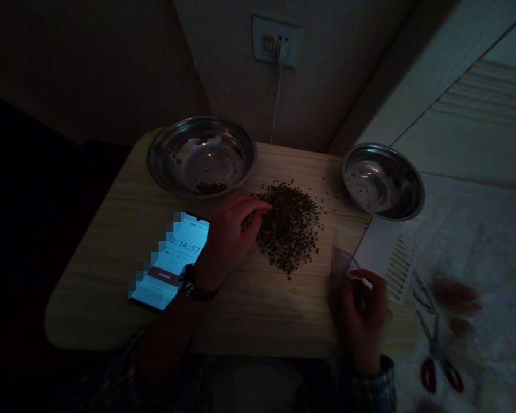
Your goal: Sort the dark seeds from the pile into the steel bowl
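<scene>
A loose pile of small dark seeds or grains (290, 221) lies mid-table. My left hand (234, 238) reaches to the pile's left side, thumb and fingertips drawn together; whatever is between them is too small to make out. To the right of the pile, my right hand (365, 315) is closed with thumb and forefinger on a clear plastic protractor (344, 261), blurred and partly hidden. Just beyond that hand lies a white card with comb-like slots (387, 258). At the back left, a large metal bowl (202, 132) holds a small heap of the grains.
A smaller metal bowl (406, 203) stands at the back right with a few specks inside. Left of my wrist lies a lit phone (167, 275) showing a timer. Red-handled scissors (434, 338) rest beside the wooden table (98, 298). A cable runs from a wall socket (258, 46).
</scene>
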### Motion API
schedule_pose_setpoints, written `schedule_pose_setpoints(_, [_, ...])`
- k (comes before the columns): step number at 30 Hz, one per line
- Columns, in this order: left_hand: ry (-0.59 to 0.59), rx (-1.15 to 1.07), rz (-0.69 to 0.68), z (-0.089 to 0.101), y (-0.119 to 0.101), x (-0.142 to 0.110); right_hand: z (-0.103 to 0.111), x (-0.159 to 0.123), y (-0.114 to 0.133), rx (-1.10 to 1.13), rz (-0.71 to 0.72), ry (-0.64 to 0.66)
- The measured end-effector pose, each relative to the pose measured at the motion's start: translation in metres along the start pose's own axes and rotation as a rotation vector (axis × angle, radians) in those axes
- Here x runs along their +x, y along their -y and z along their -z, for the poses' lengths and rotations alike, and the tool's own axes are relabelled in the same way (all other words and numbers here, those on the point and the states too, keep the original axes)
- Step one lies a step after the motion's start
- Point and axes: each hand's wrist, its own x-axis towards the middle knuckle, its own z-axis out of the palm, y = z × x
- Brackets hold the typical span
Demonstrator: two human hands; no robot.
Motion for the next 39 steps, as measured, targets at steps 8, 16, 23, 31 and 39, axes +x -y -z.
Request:
schedule_pose_setpoints(8, [-0.002,-0.016,0.004,-0.0002,-0.0009,0.0001,0.0017,0.0002,-0.002,0.092,0.043,0.138])
schedule_pose_setpoints(16, [-0.012,-0.009,-0.008,-0.0008,-0.0006,-0.0003,0.0009,0.0008,-0.0033,0.091,0.053,0.238])
schedule_pose_setpoints(23, [-0.002,-0.008,0.002,-0.0002,-0.0008,-0.0003,0.0015,0.0017,-0.0034,0.09,0.049,0.281])
schedule_pose_setpoints(31, [-0.003,-0.002,-0.001,-0.0001,-0.0014,0.0002,0.0055,-0.0006,-0.003,0.095,0.067,0.27])
schedule_pose_setpoints(39, [0.0,0.0,-0.001,0.0001,-0.0017,0.0006,0.0052,0.0001,-0.0019,0.075,0.112,0.306])
